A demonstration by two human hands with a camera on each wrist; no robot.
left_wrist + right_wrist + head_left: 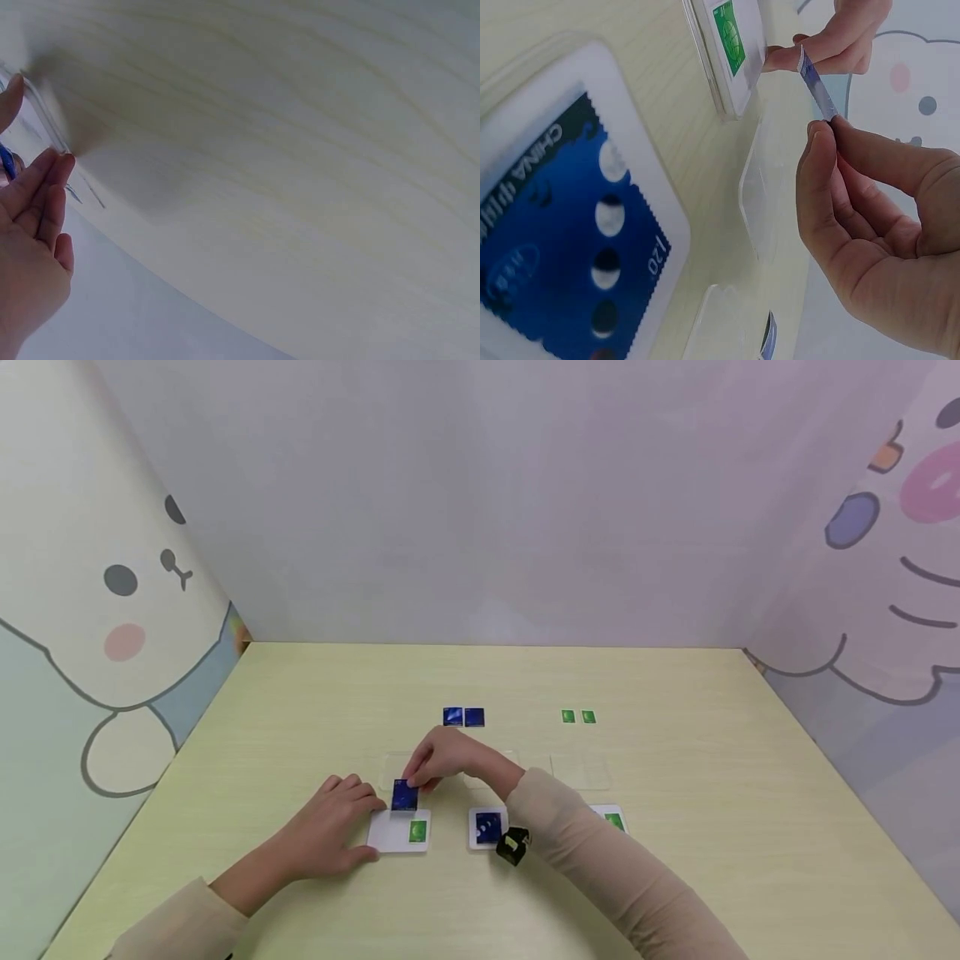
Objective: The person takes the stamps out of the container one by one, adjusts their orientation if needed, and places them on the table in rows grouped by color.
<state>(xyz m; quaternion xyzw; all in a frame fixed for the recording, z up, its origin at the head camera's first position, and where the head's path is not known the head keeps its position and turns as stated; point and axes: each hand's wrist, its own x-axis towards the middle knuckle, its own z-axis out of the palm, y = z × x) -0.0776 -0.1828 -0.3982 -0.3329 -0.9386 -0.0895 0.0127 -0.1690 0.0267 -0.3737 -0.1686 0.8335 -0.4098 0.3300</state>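
Note:
My right hand [448, 753] pinches a dark blue postage stamp [405, 795] between thumb and fingertips. The stamp hangs tilted over the far edge of a white stamp case [390, 832]. On that case's right half lies a green stamp [417, 832]. With thumb and fingers at its left corners, my left hand [333, 831] holds the case on the table. In the right wrist view the blue stamp [819, 91] shows nearly edge-on, and the left fingers touch the case beyond it. Only part of the left hand [34, 247] appears in the left wrist view.
A middle white case [474, 837] holds a blue moon-phase stamp [488, 828]. Another case with a green stamp [614, 819] is partly behind my right sleeve. Clear covers [581, 770] lie beyond. Farther back are two blue stamps [475, 717] and two green stamps [568, 717].

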